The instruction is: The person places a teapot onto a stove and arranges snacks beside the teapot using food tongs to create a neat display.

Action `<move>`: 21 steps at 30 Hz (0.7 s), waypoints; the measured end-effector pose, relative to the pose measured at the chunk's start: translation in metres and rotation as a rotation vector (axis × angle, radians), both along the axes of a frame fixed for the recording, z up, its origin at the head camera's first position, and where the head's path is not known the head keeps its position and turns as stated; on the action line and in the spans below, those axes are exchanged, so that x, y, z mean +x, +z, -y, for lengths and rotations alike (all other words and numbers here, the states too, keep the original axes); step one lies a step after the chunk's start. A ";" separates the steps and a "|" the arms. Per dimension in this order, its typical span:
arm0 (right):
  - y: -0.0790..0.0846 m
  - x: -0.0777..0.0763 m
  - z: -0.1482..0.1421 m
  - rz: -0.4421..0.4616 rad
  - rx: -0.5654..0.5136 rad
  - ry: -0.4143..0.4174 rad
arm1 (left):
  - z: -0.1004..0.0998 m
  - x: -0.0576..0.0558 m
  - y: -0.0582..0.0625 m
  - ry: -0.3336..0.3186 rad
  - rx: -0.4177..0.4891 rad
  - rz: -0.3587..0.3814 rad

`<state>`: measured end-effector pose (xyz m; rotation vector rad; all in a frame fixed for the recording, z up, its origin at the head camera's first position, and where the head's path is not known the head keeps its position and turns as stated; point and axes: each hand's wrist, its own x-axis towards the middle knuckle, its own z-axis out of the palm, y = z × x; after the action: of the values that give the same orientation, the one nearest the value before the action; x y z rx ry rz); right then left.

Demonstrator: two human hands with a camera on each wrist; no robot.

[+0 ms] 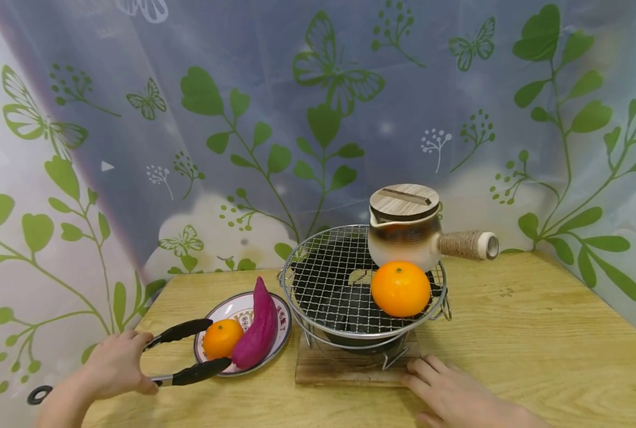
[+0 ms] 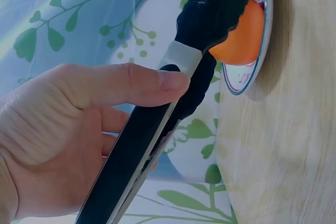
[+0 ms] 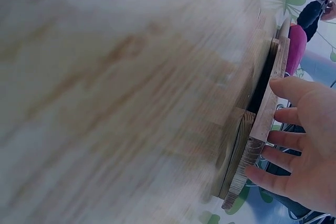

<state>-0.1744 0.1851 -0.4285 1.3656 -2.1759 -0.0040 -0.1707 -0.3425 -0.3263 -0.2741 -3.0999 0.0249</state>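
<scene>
My left hand (image 1: 112,367) grips a pair of tongs (image 1: 202,370) with black tips, thumb on one arm and fingers round the other. The spread tips reach over a white plate (image 1: 231,307), one on each side of a small orange (image 1: 222,337). Beside that fruit on the plate lies a purple sweet potato (image 1: 261,327), close to the nearer tip. My right hand (image 1: 454,392) has its fingers extended, fingertips at the right front edge of the wooden base (image 1: 331,373) under a round grill. In the right wrist view its fingers (image 3: 286,140) lie along the base's edge.
On the grill's wire mesh (image 1: 326,285) sit another orange (image 1: 400,289) and a clay teapot (image 1: 403,238) with a wooden lid. The teapot's rope-wrapped handle (image 1: 459,245) sticks out to the right. A patterned curtain (image 1: 275,119) hangs behind the wooden table (image 1: 532,321).
</scene>
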 end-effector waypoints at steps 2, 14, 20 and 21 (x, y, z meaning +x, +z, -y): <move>0.000 0.000 0.000 0.005 0.003 -0.002 | -0.001 0.000 -0.001 -0.004 -0.002 -0.003; 0.001 -0.002 0.001 0.003 0.012 0.005 | -0.005 -0.004 -0.006 0.015 0.015 0.009; 0.002 -0.001 0.001 0.021 0.010 0.008 | -0.008 -0.005 -0.007 0.013 0.000 0.018; 0.002 -0.001 0.001 0.024 0.010 0.007 | -0.009 -0.005 -0.006 0.012 -0.002 0.017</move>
<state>-0.1756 0.1845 -0.4268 1.3859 -2.1939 0.0046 -0.1758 -0.3332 -0.3327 -0.2570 -3.1185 0.0253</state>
